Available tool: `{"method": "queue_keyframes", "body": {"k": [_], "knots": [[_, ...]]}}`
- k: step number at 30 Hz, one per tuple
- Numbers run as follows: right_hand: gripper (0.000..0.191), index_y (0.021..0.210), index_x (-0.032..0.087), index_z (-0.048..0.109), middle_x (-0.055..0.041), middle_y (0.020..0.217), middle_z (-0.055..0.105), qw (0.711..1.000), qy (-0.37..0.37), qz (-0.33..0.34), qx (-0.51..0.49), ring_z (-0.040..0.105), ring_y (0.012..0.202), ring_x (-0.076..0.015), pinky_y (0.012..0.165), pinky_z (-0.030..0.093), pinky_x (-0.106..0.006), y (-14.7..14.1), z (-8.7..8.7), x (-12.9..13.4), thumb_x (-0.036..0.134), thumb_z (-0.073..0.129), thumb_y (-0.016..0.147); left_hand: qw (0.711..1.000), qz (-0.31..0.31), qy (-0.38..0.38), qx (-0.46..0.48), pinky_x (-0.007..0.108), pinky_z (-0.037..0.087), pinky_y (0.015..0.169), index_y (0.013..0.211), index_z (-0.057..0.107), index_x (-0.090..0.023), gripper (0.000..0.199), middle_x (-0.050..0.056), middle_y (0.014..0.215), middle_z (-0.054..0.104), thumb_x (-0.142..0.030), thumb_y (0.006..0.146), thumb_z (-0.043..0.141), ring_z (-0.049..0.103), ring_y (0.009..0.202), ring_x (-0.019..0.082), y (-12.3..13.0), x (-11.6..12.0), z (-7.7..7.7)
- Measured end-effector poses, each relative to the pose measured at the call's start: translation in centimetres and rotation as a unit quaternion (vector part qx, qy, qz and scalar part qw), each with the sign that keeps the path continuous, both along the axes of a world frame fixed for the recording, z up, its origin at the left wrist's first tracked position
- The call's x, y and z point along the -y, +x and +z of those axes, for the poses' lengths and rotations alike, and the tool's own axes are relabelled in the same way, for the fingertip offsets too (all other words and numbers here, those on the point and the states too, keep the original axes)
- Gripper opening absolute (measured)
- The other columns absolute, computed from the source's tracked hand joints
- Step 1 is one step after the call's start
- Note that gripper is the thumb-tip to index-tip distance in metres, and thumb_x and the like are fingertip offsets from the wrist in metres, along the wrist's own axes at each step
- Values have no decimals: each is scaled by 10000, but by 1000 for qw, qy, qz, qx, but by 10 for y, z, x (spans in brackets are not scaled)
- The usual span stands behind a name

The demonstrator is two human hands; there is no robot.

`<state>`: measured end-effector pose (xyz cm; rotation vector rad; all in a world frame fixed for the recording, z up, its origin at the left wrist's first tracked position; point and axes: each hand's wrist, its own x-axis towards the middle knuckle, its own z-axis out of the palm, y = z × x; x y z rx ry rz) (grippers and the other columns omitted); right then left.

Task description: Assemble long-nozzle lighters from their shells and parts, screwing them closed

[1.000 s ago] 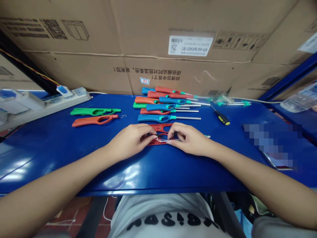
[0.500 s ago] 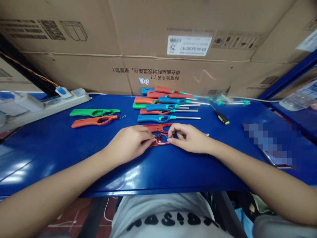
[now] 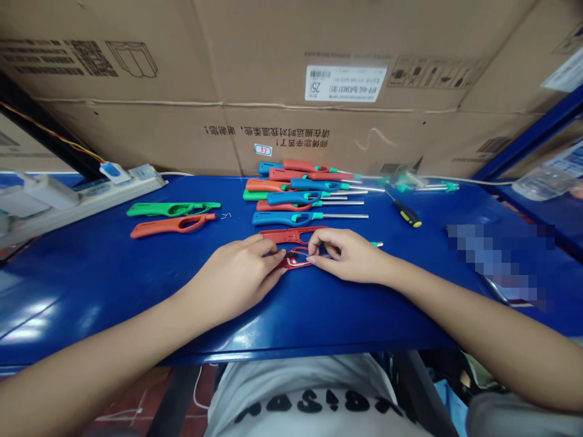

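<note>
A red lighter half-shell lies between my hands, with a white wire and a small dark part in it. My left hand is closed at its left end, thumb and fingertips pinched at the dark part. My right hand pinches something thin, apparently a wire, over the shell's opening, its other fingers curled. Just behind lies a second red half-shell, partly covered by my right fingers. A metal tip with a bit of green shows beyond my right hand.
Several lighters lie in a pile behind my hands. Green and orange shells lie left, a power strip beyond. A screwdriver and a blurred-out object are at right. A cardboard box stands behind.
My left fingers have shifted slightly and spread over the shell's left end. More of the rear red half-shell and the metal tip shows. My right hand is nearly unmoved.
</note>
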<state>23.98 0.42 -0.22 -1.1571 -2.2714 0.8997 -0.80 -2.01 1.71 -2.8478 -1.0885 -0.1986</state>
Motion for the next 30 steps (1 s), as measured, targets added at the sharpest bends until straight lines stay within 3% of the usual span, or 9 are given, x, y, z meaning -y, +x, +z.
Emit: {"method": "queue_keyframes", "body": {"k": [8, 14, 20, 25, 30], "knots": [[48, 874, 181, 652, 50, 661, 510, 999, 36, 11, 8, 398, 556, -87, 576, 326, -224, 0, -2, 0, 228, 646, 870, 998, 2, 42, -55, 411, 567, 726, 1115, 712, -98, 258, 112, 978, 703, -195, 1011, 497, 663, 896, 281, 8, 11, -3], [45, 869, 185, 646, 27, 724, 572, 998, 55, 24, 18, 424, 588, -94, 600, 348, -227, 0, 0, 1, 229, 649, 879, 997, 28, 27, -61, 430, 542, 717, 1126, 707, -91, 268, 112, 956, 671, -195, 1015, 486, 636, 887, 292, 10, 15, -2], [248, 799, 179, 640, -23, 826, 646, 994, 79, 77, 2, 561, 724, -129, 688, 413, -257, 5, 1, 0, 351, 587, 971, 994, 14, -73, 74, 439, 529, 892, 1234, 684, -168, 274, 104, 1081, 677, -203, 986, 574, 617, 1022, 269, 3, 2, -10], [58, 896, 201, 661, 6, 766, 656, 992, 103, 0, 71, 563, 668, -123, 626, 379, -242, 8, -3, -1, 246, 633, 921, 974, -17, -116, 194, 407, 521, 958, 1197, 692, -180, 250, 106, 1136, 677, -264, 973, 619, 630, 1072, 244, 3, -10, -26], [71, 870, 185, 669, -53, 939, 666, 988, 130, -2, 81, 584, 760, -148, 665, 409, -263, 6, -5, -1, 224, 634, 917, 962, -33, -134, 235, 390, 536, 936, 1184, 699, -171, 243, 96, 1071, 682, -262, 973, 620, 641, 1029, 225, 7, -12, -29]]}}
